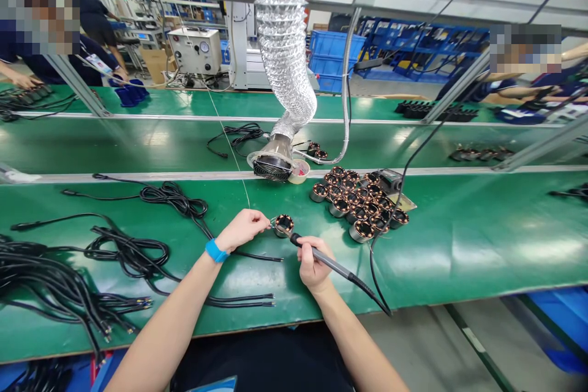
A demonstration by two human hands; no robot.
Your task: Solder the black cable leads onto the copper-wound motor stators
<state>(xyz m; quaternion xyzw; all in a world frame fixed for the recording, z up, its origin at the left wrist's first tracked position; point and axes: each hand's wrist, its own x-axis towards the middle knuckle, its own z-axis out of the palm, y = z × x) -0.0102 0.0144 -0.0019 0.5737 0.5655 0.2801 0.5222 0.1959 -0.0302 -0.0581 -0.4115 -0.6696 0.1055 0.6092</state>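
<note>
Pointing toward the far left, the soldering iron (324, 257) is held in the right hand (315, 264), its handle gripped pen-like between thumb and closed fingers. Its long axis is slanted from the tip, at the far left, down to the cord end at the near right. The tip is extended beyond the fingers, to the near rim of a copper-wound ring (283, 225); whether metal is touched cannot be told. The ring is set on the green table (441, 257), between the hands, its open top faced upward and its axis roughly upright. By the left hand (243, 228), a thin wire (272, 222) is pinched between thumb and forefinger, narrowly closed, just beside the ring's left edge. Similar rings (361, 202) are clustered to the far right, and black cables (133, 251) are spread to the left. A fan (272, 168) is mounted beneath a silvery duct (285, 43), beyond the ring.
</note>
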